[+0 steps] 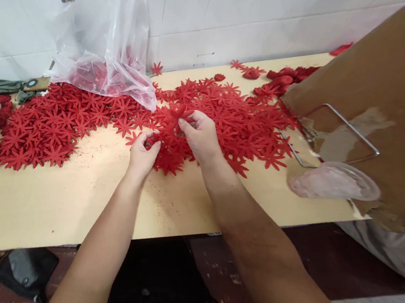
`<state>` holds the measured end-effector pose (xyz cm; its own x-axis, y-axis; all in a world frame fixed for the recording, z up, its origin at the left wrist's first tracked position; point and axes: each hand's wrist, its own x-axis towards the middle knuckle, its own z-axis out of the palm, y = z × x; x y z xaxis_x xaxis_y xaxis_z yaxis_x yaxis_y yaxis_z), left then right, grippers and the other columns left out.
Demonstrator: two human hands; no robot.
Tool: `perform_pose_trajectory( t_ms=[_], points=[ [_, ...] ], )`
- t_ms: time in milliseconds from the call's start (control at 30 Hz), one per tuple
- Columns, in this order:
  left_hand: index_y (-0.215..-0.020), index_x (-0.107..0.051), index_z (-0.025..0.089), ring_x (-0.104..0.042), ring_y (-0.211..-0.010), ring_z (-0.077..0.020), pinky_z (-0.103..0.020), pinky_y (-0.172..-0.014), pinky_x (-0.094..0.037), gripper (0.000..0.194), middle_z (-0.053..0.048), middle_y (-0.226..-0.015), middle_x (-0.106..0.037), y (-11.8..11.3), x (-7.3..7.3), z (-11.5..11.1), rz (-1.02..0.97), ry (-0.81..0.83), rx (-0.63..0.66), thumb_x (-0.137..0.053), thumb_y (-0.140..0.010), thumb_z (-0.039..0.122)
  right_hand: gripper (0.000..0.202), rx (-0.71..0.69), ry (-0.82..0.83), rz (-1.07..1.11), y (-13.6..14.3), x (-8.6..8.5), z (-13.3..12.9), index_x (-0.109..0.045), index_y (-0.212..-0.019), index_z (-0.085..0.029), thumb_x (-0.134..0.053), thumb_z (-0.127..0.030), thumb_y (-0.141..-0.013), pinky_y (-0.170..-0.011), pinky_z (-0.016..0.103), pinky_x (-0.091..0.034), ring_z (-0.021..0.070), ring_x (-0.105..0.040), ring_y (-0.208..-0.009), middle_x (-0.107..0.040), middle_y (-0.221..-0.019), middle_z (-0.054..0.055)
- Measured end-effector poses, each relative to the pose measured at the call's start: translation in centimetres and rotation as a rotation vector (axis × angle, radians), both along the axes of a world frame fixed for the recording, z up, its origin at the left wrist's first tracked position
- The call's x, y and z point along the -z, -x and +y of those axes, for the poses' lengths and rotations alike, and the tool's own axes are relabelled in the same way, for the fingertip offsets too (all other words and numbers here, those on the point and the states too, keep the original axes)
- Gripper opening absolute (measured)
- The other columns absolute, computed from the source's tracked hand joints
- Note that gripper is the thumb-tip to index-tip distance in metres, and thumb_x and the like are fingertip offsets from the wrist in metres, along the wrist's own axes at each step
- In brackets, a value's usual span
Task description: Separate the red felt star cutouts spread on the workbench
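Red flower-shaped cutouts with pointed petals lie in a large heap at the middle of the table. My right hand pinches one red flower cutout between thumb and fingers, just above the heap's near left side. To its left, my left hand is closed with thumb and fingers curled on a bit of red flower cutout. Whether the two hands hold the same piece or separate ones, I cannot tell. A second heap of red flower cutouts spreads over the table's left side.
A clear plastic bag with red pieces inside rests on the left heap against the tiled wall. At right stand a brown cardboard sheet, a bent metal wire frame and a clear plastic bowl. The table's edge runs nearest me.
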<state>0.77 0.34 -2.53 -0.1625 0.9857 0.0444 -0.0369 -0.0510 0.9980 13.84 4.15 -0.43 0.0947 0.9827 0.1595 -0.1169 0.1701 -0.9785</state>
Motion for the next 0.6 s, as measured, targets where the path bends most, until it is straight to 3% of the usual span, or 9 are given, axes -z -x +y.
perform_pose_trajectory(
  t_ms=[133,233,367,467,600],
  points=[
    [-0.091,-0.068,0.020,-0.057,-0.095,-0.0145,-0.031,-0.093,-0.043,0.019,-0.004,-0.100,-0.063,0.6,-0.1,-0.1,0.030,-0.107,-0.060,-0.062,-0.074,0.015,0.023,-0.114,-0.041,-0.078,0.7,0.9,-0.5,-0.051,-0.067,-0.021,-0.065,-0.037,-0.074,-0.051,0.026,-0.038,0.0099,-0.044,-0.051,-0.048,-0.057,-0.003],
    [-0.096,-0.068,0.021,-0.056,-0.108,-0.0177,-0.035,-0.099,-0.040,0.023,-0.005,-0.109,-0.064,0.7,-0.4,-0.3,-0.091,-0.142,-0.038,-0.067,-0.074,0.028,0.036,-0.164,-0.090,-0.164,1.2,1.4,-1.1,-0.048,-0.062,-0.021,-0.065,-0.050,-0.073,-0.049,0.025,-0.034,0.0097,-0.040,-0.051,-0.044,-0.053,-0.004],
    [-0.090,-0.068,0.020,-0.063,-0.091,-0.0161,-0.034,-0.092,-0.046,0.030,-0.003,-0.093,-0.069,0.3,-0.7,-0.4,-0.339,-0.072,0.108,-0.075,-0.066,0.038,0.035,-0.182,-0.162,-0.199,1.8,1.4,-1.8,-0.052,-0.064,-0.019,-0.067,-0.051,-0.071,-0.058,0.027,-0.039,0.0108,-0.046,-0.059,-0.051,-0.060,-0.002],
    [-0.079,-0.067,0.019,-0.063,-0.079,-0.0124,-0.030,-0.086,-0.048,0.026,0.000,-0.079,-0.069,0.1,-0.6,-0.3,-0.385,-0.034,0.036,-0.078,-0.062,0.035,0.034,-0.224,-0.140,-0.170,2.0,1.1,-2.1,-0.053,-0.066,-0.019,-0.067,-0.050,-0.071,-0.063,0.028,-0.042,0.0118,-0.050,-0.063,-0.054,-0.064,-0.001],
    [-0.073,-0.066,0.017,-0.060,-0.068,-0.0097,-0.028,-0.079,-0.048,0.017,0.002,-0.069,-0.066,0.2,-0.5,-0.2,-0.390,0.016,-0.080,-0.073,-0.069,0.032,0.035,-0.321,-0.087,-0.118,1.6,0.7,-2.2,-0.054,-0.071,-0.019,-0.073,-0.049,-0.065,-0.059,0.027,-0.042,0.0100,-0.047,-0.058,-0.053,-0.065,-0.003]
  ],
)
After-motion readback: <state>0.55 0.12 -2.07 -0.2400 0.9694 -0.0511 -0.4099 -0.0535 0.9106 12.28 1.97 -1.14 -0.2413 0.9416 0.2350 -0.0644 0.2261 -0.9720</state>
